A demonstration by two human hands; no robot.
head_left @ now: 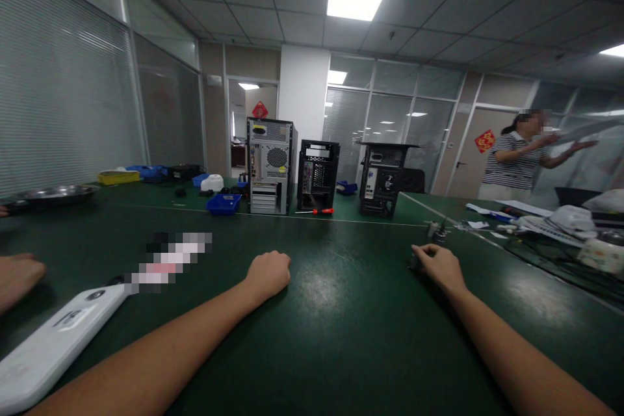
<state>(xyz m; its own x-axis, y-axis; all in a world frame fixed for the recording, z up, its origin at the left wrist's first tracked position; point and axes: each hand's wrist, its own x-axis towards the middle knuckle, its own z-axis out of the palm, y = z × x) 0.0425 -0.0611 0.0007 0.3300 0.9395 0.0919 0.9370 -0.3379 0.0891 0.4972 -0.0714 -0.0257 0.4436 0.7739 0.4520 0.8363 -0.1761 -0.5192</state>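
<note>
No text was legible anywhere. The white device (53, 341) on the green table (341, 338) carried a small dark mark, too blurred to read. The red diamond signs on the far door (259, 109) and on the right door (484, 140) held gold characters, too small to make out.

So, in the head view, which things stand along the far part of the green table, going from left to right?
Metal tray → yellow bin → blue bin → grey computer case → red-handled screwdriver → second black computer case.
</note>
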